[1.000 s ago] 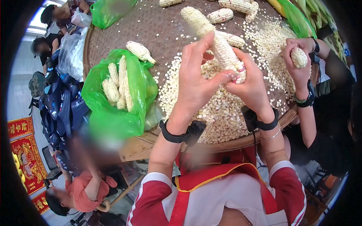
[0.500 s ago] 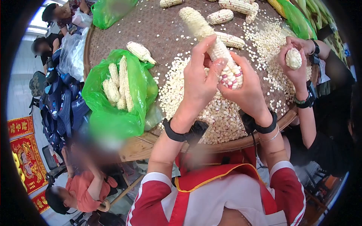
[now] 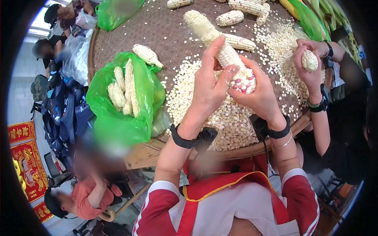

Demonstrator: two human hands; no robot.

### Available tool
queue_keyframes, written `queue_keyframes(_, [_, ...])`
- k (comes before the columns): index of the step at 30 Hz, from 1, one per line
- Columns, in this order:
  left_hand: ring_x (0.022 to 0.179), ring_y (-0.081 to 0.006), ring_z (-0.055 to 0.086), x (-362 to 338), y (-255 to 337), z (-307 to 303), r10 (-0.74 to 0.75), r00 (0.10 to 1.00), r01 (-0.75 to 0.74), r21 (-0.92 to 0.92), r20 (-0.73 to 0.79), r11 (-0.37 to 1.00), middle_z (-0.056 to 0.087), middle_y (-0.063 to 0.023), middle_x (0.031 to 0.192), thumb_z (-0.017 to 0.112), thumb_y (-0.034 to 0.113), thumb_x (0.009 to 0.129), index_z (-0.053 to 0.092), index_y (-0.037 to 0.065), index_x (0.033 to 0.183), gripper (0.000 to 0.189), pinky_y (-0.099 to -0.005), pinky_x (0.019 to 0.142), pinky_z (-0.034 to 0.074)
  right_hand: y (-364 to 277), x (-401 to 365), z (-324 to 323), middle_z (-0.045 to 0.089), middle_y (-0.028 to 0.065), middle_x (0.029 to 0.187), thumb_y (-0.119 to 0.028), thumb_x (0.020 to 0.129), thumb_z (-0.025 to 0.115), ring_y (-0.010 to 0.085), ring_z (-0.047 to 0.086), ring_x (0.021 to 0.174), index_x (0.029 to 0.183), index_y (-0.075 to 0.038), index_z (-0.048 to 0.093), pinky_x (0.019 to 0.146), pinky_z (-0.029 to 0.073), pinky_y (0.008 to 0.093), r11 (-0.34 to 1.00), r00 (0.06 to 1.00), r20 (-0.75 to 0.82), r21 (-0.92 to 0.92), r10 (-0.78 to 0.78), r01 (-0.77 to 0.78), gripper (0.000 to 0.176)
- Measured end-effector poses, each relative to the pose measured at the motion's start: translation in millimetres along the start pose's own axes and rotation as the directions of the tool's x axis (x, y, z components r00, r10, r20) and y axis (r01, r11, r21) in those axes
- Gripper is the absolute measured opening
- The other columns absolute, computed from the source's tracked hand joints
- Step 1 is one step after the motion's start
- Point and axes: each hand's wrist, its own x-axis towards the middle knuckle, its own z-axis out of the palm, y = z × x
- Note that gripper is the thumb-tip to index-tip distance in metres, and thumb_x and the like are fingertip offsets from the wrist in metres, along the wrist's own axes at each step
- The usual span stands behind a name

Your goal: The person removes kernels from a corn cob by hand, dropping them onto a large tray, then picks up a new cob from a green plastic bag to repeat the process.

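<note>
Between my two hands is a corn cob, tilted, with its far part stripped bare and white and purple kernels left on its near end. My left hand is closed around the cob's left side, its thumb pressing near the kernels. Around the kernel end on the right, my right hand is closed. Loose corn kernels lie heaped on the woven tray below both hands. Just beyond the held cob lies another cob on the tray.
A green plastic bag with several stripped cobs stands at the left, beside a speckled cob. More cobs lie at the far side. On the right, a co-worker's hands hold a cob. Other people sit at the left.
The held cob has tilted slightly, its bare far end moving a little left. My thumbs have shifted slightly near the kernels. The co-worker's cob has moved slightly right.
</note>
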Motion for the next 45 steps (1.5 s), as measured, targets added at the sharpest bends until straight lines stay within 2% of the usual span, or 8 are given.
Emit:
queue_keyframes(2, [0.093,-0.0174,0.055,0.2,-2.4,0.4,0.036,0.999,-0.036,-0.001,-0.019,0.999,0.053,-0.0115,0.111,0.054,0.008,0.083,0.033,0.005,0.131,0.052,-0.0285,0.081,0.044,-1.5,-0.1,-3.2,0.057,0.0086,0.095,-0.009,0.064,0.070,0.0117,0.055,0.079,0.117,0.004,0.045,0.070,0.046,0.0245,0.999,1.000,0.001,-0.029,-0.024,0.024,0.060])
queue_keyframes(4, [0.092,-0.0149,0.054,3.1,-3.0,-4.8,-0.029,1.000,0.029,-0.071,-0.009,0.997,0.052,-0.0119,0.110,0.052,0.006,0.084,0.025,0.006,0.135,0.057,-0.0262,0.077,0.046,-5.5,1.1,-7.9,0.057,0.0048,0.093,-0.007,0.065,0.070,0.0074,0.054,0.078,0.118,0.003,0.044,0.067,0.046,0.0216,0.932,0.980,0.061,0.305,0.188,-0.198,0.059])
queue_keyframes(7, [0.093,-0.0143,0.053,5.0,9.3,-16.2,-0.109,0.978,0.123,-0.067,0.176,0.990,0.050,-0.0123,0.114,0.054,0.005,0.083,0.025,0.006,0.136,0.060,-0.0261,0.078,0.047,-8.0,3.1,-11.2,0.056,0.0023,0.093,-0.004,0.066,0.069,0.0044,0.052,0.077,0.119,0.002,0.043,0.066,0.045,0.0194,0.928,0.979,0.075,0.310,0.192,-0.206,0.060])
queue_keyframes(19, [0.091,-0.0090,0.050,0.8,4.6,-4.6,-0.131,0.988,0.133,-0.021,0.078,0.991,0.052,-0.0038,0.104,0.053,0.007,0.085,0.039,0.006,0.128,0.046,-0.0237,0.081,0.042,-7.1,-2.2,3.9,0.057,0.0039,0.089,-0.008,0.065,0.070,0.0075,0.053,0.076,0.117,0.002,0.044,0.065,0.046,0.0227,0.986,0.986,0.076,0.069,0.146,-0.151,0.059])
queue_keyframes(21, [0.103,-0.0151,0.050,2.6,1.1,-4.4,-0.192,0.979,0.198,-0.104,0.064,0.975,0.050,-0.0108,0.119,0.050,0.010,0.086,0.043,0.004,0.125,0.040,-0.0276,0.086,0.040,-6.9,-0.1,0.9,0.055,0.0029,0.092,-0.010,0.066,0.072,0.0078,0.053,0.079,0.119,0.002,0.041,0.067,0.045,0.0224,0.901,0.956,0.141,0.325,0.257,-0.289,0.063])
queue_keyframes(32, [0.117,-0.0189,0.040,2.6,24.2,-8.9,-0.045,0.980,0.009,0.180,0.195,0.984,0.041,-0.0111,0.130,0.044,0.004,0.087,0.035,0.001,0.131,0.044,-0.0299,0.097,0.031,0.9,2.8,-10.3,0.046,0.0045,0.107,-0.014,0.087,0.053,0.0070,0.050,0.082,0.126,-0.003,0.034,0.067,0.045,0.0221,0.797,0.925,0.280,0.480,0.256,-0.366,0.045])
queue_keyframes(34, [0.119,-0.0198,0.037,2.6,23.9,-5.4,-0.151,0.988,0.153,-0.092,0.031,0.984,0.033,-0.0125,0.135,0.044,0.001,0.086,0.022,0.001,0.136,0.055,-0.0308,0.098,0.030,-9.3,5.7,-9.9,0.048,0.0040,0.106,-0.014,0.087,0.052,0.0063,0.050,0.080,0.126,-0.003,0.035,0.066,0.044,0.0211,0.809,0.915,0.283,0.439,0.287,-0.390,0.044])
queue_keyframes(45, [0.105,-0.0162,0.045,-7.1,9.1,-11.4,-0.030,0.995,0.039,0.084,-0.097,0.996,0.039,-0.0124,0.125,0.049,-0.003,0.080,0.019,0.004,0.136,0.064,-0.0294,0.090,0.037,7.3,13.8,11.1,0.052,-0.0010,0.079,-0.022,0.090,0.047,0.0046,0.046,0.069,0.100,0.000,0.053,0.061,0.040,0.0212,0.918,0.979,0.104,0.343,0.175,-0.201,0.025])
